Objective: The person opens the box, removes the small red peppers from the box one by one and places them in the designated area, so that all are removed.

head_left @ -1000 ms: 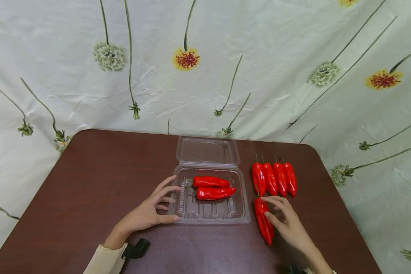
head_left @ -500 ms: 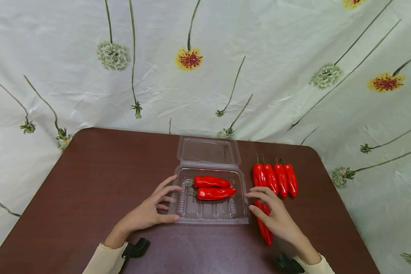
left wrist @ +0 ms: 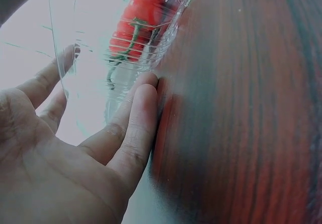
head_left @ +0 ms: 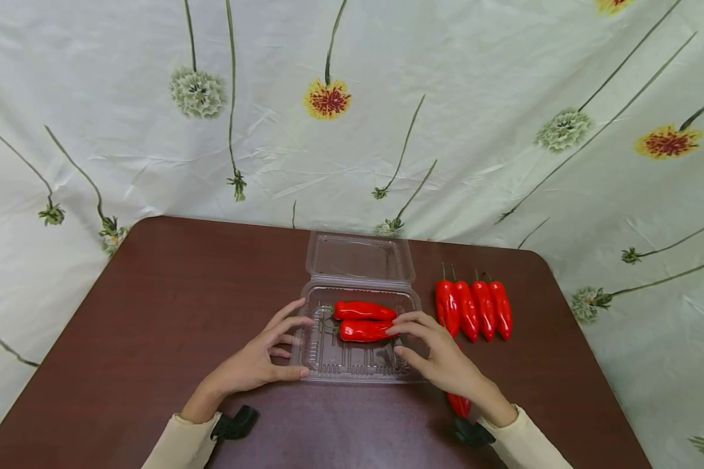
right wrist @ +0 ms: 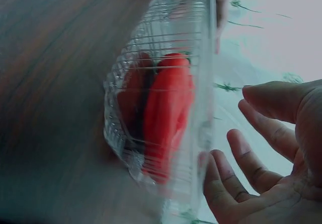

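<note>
A clear plastic clamshell container (head_left: 358, 376) lies with its lid (head_left: 360, 257) folded back on the brown table. In its tray two red chili peppers (head_left: 364, 331) lie side by side, stems to the left. My left hand (head_left: 258, 365) rests against the tray's left side with its fingers spread; the left wrist view shows the fingers (left wrist: 143, 116) touching the plastic wall. Over the tray's right part hovers my right hand (head_left: 440, 358), fingers apart and nothing between them. Beneath that hand's wrist, a single chili pepper (head_left: 459, 405) lies partly hidden on the table.
Several more red chili peppers (head_left: 484, 309) lie in a row on the table right of the container, stems pointing away. A white floral cloth (head_left: 258, 130) hangs behind the table (head_left: 152, 326). Both wrists carry dark straps (head_left: 234, 423).
My right hand has moved left, from the single chili pepper to above the tray, leaving that pepper on the table. My left hand stays at the container's side.
</note>
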The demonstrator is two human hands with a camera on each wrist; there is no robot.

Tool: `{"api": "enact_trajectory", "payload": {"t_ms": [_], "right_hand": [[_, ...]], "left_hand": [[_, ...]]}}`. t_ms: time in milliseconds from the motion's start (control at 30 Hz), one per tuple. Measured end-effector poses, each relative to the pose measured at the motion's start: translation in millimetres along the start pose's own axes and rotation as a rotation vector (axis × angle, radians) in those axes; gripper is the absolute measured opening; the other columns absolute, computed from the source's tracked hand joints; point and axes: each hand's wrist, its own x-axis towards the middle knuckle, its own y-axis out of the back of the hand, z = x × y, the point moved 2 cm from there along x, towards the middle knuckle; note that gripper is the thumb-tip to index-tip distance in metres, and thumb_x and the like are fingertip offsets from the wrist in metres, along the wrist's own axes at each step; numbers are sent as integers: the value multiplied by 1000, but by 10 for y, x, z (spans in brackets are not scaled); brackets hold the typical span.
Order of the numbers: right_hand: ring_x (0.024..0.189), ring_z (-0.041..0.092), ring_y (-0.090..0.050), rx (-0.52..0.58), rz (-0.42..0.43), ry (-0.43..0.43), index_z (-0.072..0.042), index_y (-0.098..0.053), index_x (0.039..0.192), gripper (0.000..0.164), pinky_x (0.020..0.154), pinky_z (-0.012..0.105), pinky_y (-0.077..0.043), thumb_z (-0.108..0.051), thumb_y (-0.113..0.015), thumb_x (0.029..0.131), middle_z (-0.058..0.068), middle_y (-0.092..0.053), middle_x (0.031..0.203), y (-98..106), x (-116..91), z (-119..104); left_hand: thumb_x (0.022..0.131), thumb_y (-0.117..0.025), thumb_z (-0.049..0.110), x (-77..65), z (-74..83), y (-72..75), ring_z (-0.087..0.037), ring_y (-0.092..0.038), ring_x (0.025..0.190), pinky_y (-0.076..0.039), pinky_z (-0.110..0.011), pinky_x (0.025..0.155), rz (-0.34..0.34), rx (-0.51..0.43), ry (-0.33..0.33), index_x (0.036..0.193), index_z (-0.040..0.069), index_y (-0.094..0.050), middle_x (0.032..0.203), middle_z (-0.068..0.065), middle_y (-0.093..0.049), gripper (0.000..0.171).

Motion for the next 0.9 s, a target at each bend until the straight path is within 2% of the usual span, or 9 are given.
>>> {"api": "enact_trajectory", "payload": {"t_ms": [200, 367, 567, 900], "right_hand": [[119, 20, -57, 34, -38, 10, -12, -71, 117, 30, 93, 40, -52, -5, -75, 89, 6, -61, 126, -131, 156, 20], [119, 19, -57, -11, -56, 20, -13, -73, 113, 24, 99, 41, -48, -8, -75, 90, 6, -62, 125, -219, 251, 42], [118, 21, -57, -37, -61, 47, -13, -73, 112, 21, 96, 42, -49, -9, -74, 91, 5, -62, 123, -267, 339, 57], [119, 23, -57, -75, -123, 8, -13, -73, 112, 21, 100, 45, -48, -9, -73, 91, 3, -63, 124, -298, 421, 94]], "left_hand": [[81, -85, 27, 0, -4, -3, -29, -54, 119, -51, -33, 89, 0, 5, -5, 147, 18, -46, 166, 6, -8, 77], [82, -84, 28, -7, -5, 1, -30, -55, 119, -51, -34, 89, 1, 11, -2, 148, 18, -46, 167, 5, -8, 77], [82, -84, 28, -17, -14, 6, -29, -55, 117, -51, -33, 88, 5, 18, -4, 148, 18, -45, 167, 5, -8, 77], [82, -84, 28, 3, -21, -7, -28, -56, 117, -51, -33, 88, 7, 16, -2, 148, 20, -45, 167, 6, -7, 76]]}}
